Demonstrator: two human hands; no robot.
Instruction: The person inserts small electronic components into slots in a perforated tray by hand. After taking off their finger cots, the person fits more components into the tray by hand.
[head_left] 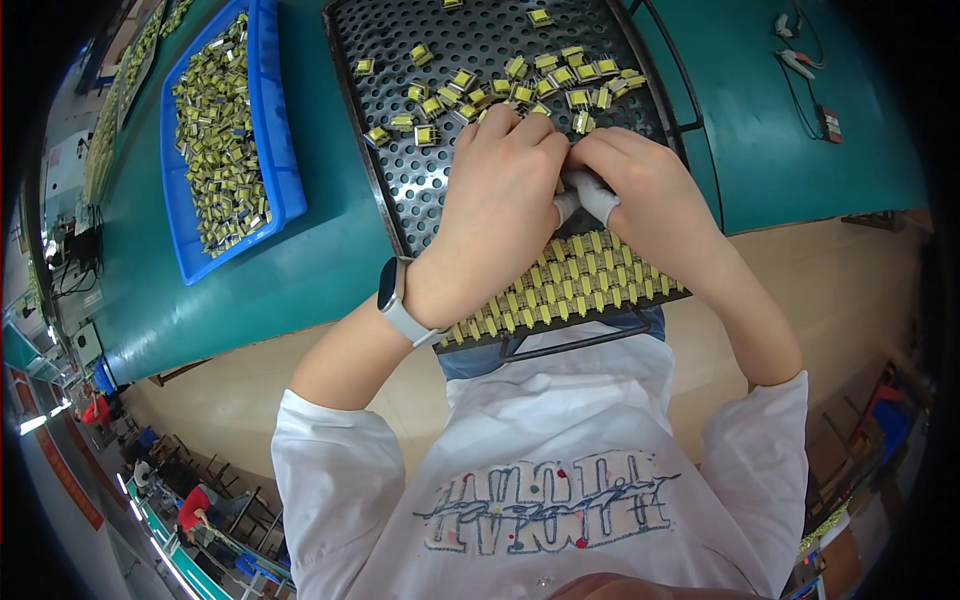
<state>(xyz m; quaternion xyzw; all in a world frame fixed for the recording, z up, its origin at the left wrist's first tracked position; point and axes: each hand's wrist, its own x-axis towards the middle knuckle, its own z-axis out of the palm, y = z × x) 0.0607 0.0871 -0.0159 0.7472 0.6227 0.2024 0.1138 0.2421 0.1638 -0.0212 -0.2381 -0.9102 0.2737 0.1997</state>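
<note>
My left hand (510,165) and my right hand (640,175) meet over a black perforated metal tray (400,180). Fingers of both are bent inward and closed, and whatever they pinch is hidden behind them. White covers (592,197) wrap both thumbs. Just beyond my fingertips lies a loose heap of small yellow transformers (560,76) with metal pins. On the tray's near part, below my hands, more of these yellow parts stand packed in neat rows (570,285). A wristband with a dark face (388,284) sits on my left wrist.
A blue bin (285,180) full of similar yellow parts stands on the green table (330,270) to the left. At the far right lie clip leads (797,65) and a small red device (830,125). The tray's near end overhangs the table edge. People in red work at the far lower left.
</note>
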